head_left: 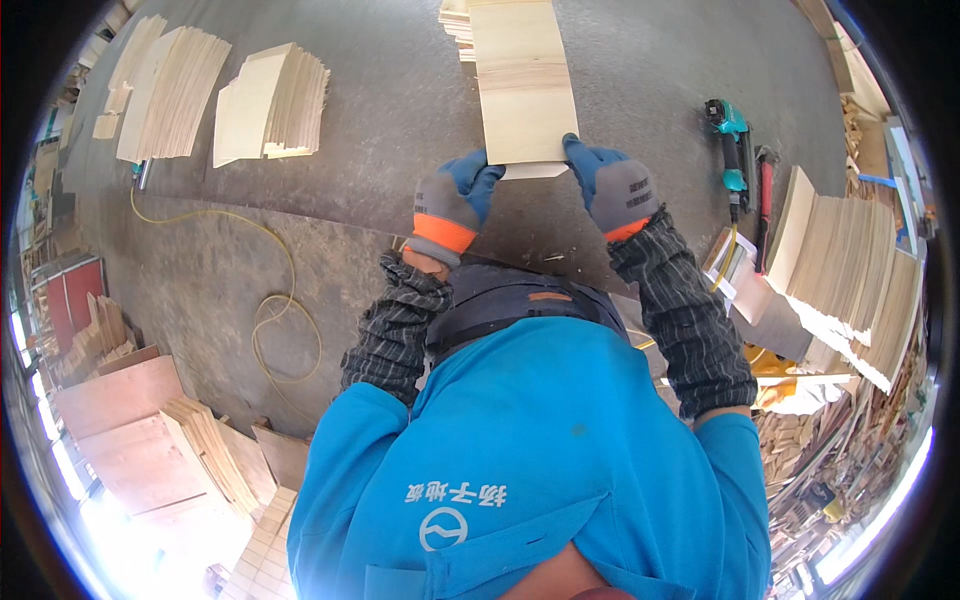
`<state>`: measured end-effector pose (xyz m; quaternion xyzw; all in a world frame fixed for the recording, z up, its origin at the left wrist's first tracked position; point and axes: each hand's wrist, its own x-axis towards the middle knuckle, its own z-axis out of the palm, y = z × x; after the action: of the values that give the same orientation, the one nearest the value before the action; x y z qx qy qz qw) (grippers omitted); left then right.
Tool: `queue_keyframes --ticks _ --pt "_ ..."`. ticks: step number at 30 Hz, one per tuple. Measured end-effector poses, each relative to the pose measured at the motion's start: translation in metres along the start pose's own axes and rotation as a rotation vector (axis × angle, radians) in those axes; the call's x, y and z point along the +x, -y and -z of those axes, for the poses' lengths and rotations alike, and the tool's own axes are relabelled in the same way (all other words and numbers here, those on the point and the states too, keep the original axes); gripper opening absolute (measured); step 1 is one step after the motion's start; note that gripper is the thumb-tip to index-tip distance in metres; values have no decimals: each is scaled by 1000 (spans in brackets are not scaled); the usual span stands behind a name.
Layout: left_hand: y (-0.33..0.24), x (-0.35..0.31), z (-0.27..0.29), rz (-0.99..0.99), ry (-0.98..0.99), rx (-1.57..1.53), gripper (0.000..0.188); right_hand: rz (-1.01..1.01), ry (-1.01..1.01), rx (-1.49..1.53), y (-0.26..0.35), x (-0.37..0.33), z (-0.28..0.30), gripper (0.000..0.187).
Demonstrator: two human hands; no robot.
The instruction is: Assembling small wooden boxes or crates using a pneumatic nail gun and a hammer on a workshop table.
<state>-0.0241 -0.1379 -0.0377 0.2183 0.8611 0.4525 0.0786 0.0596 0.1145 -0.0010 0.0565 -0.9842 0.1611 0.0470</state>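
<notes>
A long, pale wooden board (pixel 525 85) lies over the dark worktable, its near end toward me. My left hand (pixel 460 200), in a grey and blue glove with an orange band, is closed on the left corner of that end. At the right corner, my right hand (pixel 612 188), gloved the same way, grips the board with thumb and fingers. A second pale edge (pixel 537 171) shows just under the board's near end; whether it is a separate piece I cannot tell. Beyond the left hand, thin wood pieces (pixel 457 28) lie stacked beside the board's far part.
Stacks of thin boards (pixel 270 105) stand at the far left of the table (pixel 400 110). A teal and black air tool (pixel 733 150) and a red-handled tool (pixel 766 210) lie to the right, near more boards (pixel 840 262). A yellow hose (pixel 290 270) loops at the left.
</notes>
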Motion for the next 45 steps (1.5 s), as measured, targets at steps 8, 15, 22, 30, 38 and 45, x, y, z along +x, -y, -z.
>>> queue_keyframes --ticks 8,15,22,30,38,45 --pt "-51 11 13 -87 -133 90 61 26 -76 -41 -1 0 1 47" --pt "-21 25 -37 -324 -193 86 53 39 -78 -85 -2 4 4 45" --pt "-15 25 -38 -360 -142 41 45 -58 140 98 4 7 17 48" --pt "-17 24 -39 -400 -189 94 44 45 -78 189 -20 -20 11 36" --pt "-23 31 -36 -389 -169 182 47 -661 -365 -90 -260 -115 9 72" --pt "-14 27 -41 -380 -189 172 47 -923 -20 -239 -340 -104 -20 90"
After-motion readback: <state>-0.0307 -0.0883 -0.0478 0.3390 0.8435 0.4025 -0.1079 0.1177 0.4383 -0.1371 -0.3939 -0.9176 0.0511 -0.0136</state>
